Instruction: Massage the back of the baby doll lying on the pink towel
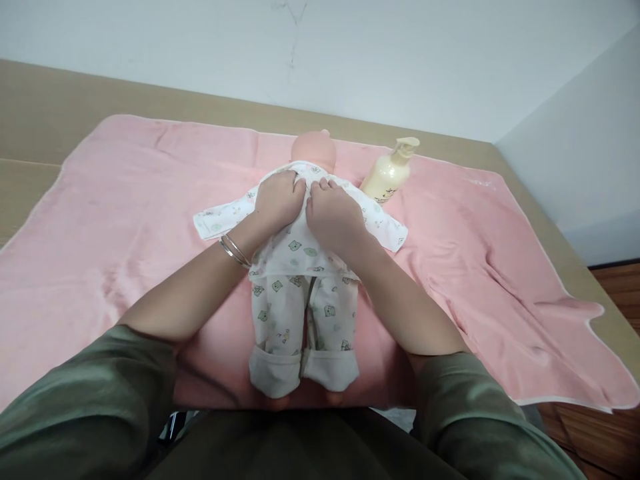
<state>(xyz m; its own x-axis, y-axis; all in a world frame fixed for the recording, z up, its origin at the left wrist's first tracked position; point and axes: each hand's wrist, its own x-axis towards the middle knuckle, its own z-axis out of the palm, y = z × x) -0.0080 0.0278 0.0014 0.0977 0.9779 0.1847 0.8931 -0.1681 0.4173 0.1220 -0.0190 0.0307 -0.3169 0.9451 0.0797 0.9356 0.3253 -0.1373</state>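
Both hands, left (pixel 281 199) and right (pixel 336 215), meet at the upper middle of the frame, fingers curled in on the chest of the shirt (pixel 295 250). They seem to pinch its front edges, though the fingertips are hidden; being so close together suits drawing the two sides to one line. The doll (pixel 314 150) lies at centre, legs in trousers (pixel 330 313) toward the wearer, probably for even reach. The pink blanket (pixel 150 193) likely cushions it; the bottle (pixel 387 175) stands just beside one sleeve.
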